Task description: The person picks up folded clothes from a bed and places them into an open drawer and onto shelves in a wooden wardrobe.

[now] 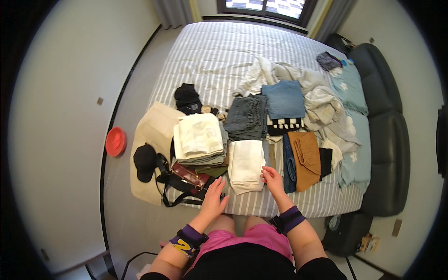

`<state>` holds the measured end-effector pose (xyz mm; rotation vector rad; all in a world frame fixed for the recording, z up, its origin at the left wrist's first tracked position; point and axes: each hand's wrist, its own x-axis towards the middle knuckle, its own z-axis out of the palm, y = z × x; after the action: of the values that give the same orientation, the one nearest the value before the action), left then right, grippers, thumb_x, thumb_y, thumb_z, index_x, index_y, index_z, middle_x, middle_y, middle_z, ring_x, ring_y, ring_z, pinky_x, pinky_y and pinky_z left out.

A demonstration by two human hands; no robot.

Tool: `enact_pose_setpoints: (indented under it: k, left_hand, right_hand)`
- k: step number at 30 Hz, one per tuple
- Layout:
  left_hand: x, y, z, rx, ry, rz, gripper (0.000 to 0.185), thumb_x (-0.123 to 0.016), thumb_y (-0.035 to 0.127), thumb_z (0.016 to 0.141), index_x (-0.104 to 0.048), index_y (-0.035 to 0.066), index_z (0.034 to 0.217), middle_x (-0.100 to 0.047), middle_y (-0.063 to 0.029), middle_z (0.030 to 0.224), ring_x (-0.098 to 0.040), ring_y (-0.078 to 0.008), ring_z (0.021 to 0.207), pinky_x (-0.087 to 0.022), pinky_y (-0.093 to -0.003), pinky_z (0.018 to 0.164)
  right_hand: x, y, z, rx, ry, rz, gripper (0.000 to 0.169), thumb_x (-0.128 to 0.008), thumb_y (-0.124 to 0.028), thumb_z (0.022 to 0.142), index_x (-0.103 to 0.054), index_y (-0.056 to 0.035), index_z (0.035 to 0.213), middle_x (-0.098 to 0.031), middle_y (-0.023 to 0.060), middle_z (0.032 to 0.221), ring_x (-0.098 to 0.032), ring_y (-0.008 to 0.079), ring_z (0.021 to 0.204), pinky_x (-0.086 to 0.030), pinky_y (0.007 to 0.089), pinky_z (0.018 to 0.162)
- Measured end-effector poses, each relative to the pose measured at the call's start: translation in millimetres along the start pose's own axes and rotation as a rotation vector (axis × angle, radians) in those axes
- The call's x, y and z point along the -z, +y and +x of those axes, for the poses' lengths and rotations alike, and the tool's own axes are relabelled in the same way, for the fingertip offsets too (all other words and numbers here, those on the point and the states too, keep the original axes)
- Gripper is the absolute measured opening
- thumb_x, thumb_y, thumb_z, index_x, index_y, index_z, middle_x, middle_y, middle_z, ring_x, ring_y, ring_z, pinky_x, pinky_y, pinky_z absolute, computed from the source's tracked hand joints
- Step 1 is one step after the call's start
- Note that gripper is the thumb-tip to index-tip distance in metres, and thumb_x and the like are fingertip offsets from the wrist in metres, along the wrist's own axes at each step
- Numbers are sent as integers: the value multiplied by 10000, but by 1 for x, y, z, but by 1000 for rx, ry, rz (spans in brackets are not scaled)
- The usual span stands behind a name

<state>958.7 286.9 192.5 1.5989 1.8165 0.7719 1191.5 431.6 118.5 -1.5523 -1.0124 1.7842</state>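
Note:
A folded white garment (246,164) lies on the bed in front of me, its lower edge a little uneven. My right hand (273,180) is at its right edge, fingers loosely curled and nothing visible in them; whether the fingertips touch the cloth is unclear. My left hand (213,197) hovers left of the garment's lower corner, palm down and holding nothing. Beyond the left hand rises a stack of folded clothes, topped by a cream garment with faded print (201,134). A dark red leather bag (189,175) and a black strap (175,201) lie below that stack.
Folded dark grey trousers (246,117), blue denim (284,99) and brown trousers (304,159) lie around the white garment. A black cap (144,162) rests on a beige cloth (147,126) at left. A rumpled pale blanket (323,105) lies near the pillows (350,91). A red basin (115,141) stands on the floor.

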Motion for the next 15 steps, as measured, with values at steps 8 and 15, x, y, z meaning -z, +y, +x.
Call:
enact_pose_setpoints:
  k: [8,15]
  left_hand:
    - [-8,-52,50,-85,-144,-93,589,-645,154,838,-429,8,1367,-418,-210,1422,-407,-379,1300,-359,-431,1065]
    - [-12,-60,68,-111,-222,-129,588,-641,163,844,-427,7,1369,-421,-216,1419,-412,-381,1294,-363,-419,1063]
  right_hand:
    - [-22,3,-20,-6,180,46,284,-588,-160,947,-598,-56,1211,-664,32,1044,-623,102,887,-492,227,746]
    - [-41,-5,-10,36,214,75,287,-616,-164,922,-611,-70,1193,-654,26,1040,-616,107,891,-484,241,741]
